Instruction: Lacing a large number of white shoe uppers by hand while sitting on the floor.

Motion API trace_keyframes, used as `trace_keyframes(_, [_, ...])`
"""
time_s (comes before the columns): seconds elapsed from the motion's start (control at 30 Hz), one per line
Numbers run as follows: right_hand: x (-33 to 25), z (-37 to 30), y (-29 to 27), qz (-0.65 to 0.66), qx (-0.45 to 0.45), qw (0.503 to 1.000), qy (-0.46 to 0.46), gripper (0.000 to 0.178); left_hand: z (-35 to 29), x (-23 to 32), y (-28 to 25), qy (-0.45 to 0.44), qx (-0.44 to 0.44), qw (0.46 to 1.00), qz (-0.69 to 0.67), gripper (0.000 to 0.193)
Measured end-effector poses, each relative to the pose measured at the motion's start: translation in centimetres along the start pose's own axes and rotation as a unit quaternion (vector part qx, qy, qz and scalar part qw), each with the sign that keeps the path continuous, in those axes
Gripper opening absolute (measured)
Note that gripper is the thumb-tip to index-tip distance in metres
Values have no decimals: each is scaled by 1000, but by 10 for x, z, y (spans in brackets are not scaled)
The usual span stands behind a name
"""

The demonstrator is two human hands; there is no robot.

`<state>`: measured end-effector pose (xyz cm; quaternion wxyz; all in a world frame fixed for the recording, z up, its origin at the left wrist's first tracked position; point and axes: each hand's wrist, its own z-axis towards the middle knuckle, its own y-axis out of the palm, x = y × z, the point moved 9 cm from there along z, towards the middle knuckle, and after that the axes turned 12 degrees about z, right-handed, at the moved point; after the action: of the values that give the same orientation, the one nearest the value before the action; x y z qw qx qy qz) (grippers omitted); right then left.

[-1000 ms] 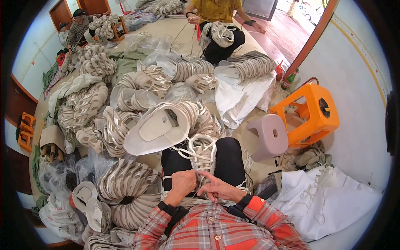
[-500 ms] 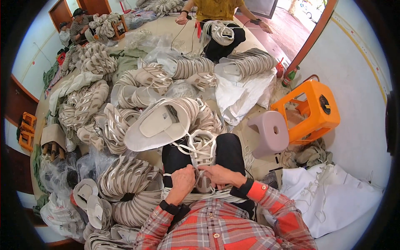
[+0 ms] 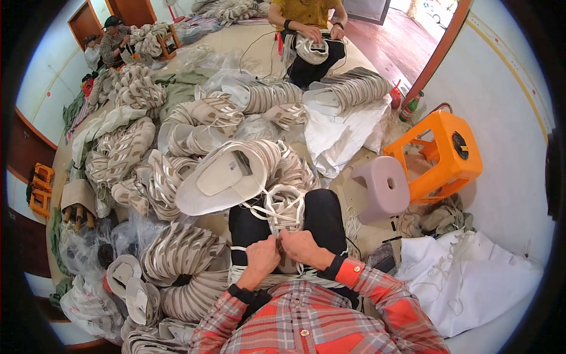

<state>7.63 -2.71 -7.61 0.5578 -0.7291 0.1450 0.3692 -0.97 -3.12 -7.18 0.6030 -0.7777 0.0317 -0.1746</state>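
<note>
A beige and white shoe upper [image 3: 285,206] lies between my black-trousered knees, with white lace crossed over its front and loose lace beside it at the left. At its near end, my left hand [image 3: 262,259] is closed, fingertips pinched at the upper's edge by the lacing. My right hand [image 3: 303,248] is closed too and meets the left there, pinching the same spot. The fingers hide exactly what part they grip. Just beyond my left knee rests a large nested stack of shoe uppers [image 3: 221,183], its open side facing me.
More stacked uppers [image 3: 183,251] crowd the left. A mauve stool [image 3: 383,189] and an orange stool [image 3: 436,156] stand at the right, near a white sheet [image 3: 466,283] with laces on it. Ahead sits a person in a yellow top [image 3: 309,15] handling another upper; others sit far left.
My right hand has drawn in toward the left and closed its fingers at the upper. The person ahead has brought both outspread hands down onto their shoe upper.
</note>
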Motion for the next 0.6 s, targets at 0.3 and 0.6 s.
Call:
trace_keyframes(0.3, [12,-35,-135,-154,137,978,38,11,-20,22,-32,161,162,972,59,8])
trace_keyframes(0.6, [12,12,-61,847,97,522,6,19,35,-14,-11,32,-123,964,-233,25])
